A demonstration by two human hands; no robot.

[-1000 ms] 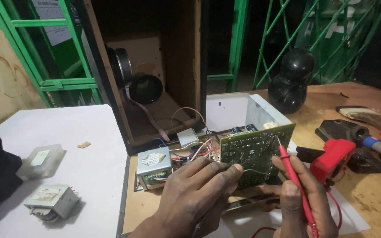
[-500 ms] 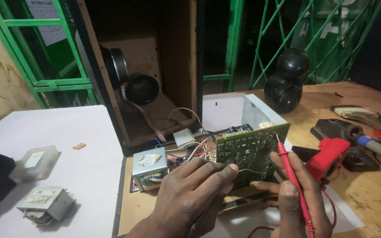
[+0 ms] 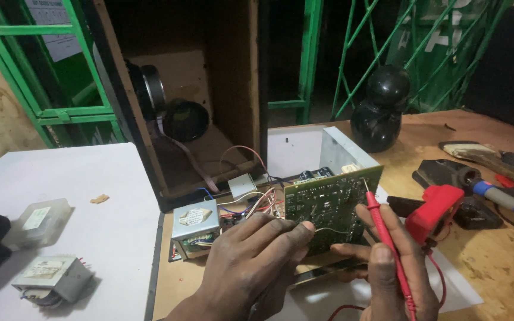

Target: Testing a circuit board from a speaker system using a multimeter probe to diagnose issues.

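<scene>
Probe (image 3: 382, 229): red, slim, hard plastic with a fine metal tip. The right hand (image 3: 397, 270) at 5 o'clock pinches it pen-style, tip on the upper right of the green circuit board (image 3: 328, 205). The left hand (image 3: 251, 261) at 6 o'clock has its fingers curled closed against the board's lower left edge, pinching what looks like a thin bare wire; I can't tell if a second probe is under there.

Risks, my read:
- The board stands tilted on edge, steadied only by fingertips. It could tip or slide under probe pressure.
- The solder side is dense and bumpy, so a tip slip could bridge neighbouring joints.
- Bare fingers on the solder face are a shock hazard if it's powered or the capacitors hold charge. Power state is not visible.
- The red lead (image 3: 435, 276) loops loose near the wrist and could snag.

At 9 o'clock of the board sits a boxy metal transformer (image 3: 194, 223) with a tangle of thin coloured wires (image 3: 251, 202). Behind the board is an open grey sheet-metal chassis (image 3: 334, 148).

Further left, on the white table (image 3: 108, 238), are another transformer (image 3: 52, 279) and a translucent plastic box (image 3: 37, 221). At 3 o'clock on the wood bench lie a red meter (image 3: 435, 211) and a blue-handled tool (image 3: 507, 199). At 12 o'clock stands an open wooden speaker cabinet (image 3: 221, 101), at 1 o'clock a glossy black rounded object (image 3: 382, 110).
</scene>
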